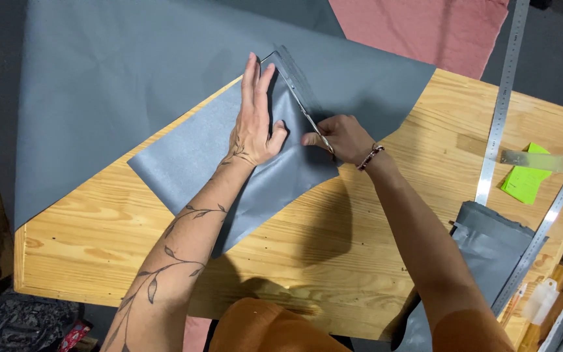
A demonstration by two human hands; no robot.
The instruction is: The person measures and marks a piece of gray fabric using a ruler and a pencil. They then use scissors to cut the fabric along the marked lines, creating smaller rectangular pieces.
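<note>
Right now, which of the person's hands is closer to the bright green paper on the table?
The right hand. It sits mid-table on the grey sheet, with the green paper further out on its side. The left hand lies flat beyond it, further from the paper.

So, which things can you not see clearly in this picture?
- Tool in the right hand, head view: the fingers cover most of it.
- Grey sheet, head view: cut off by the top edge.
- Pink cloth, head view: partly under the grey sheet.
</note>
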